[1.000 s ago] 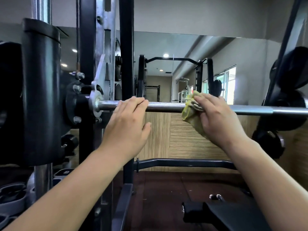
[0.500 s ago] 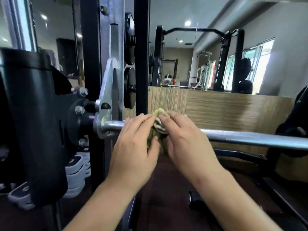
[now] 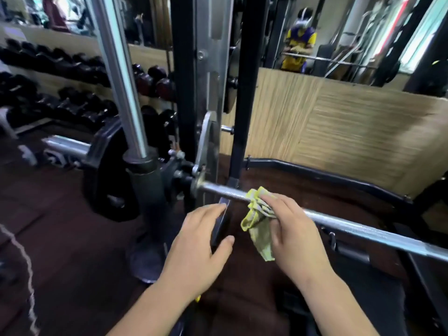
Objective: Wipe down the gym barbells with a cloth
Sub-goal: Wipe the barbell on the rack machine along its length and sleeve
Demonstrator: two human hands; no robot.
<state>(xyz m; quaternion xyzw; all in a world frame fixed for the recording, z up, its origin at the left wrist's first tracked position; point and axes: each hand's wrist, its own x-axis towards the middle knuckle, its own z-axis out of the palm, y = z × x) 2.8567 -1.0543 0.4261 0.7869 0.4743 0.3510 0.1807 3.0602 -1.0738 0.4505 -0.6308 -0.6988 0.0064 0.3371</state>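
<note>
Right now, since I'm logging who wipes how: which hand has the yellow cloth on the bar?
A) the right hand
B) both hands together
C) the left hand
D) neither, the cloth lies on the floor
A: the right hand grips the yellow cloth against the bar, while the left hand is off to the side with no cloth in it.

One wide-angle camera on the person's head looks forward and down, close above the bar (image 3: 363,230) and facing the mirror (image 3: 339,32).
</note>
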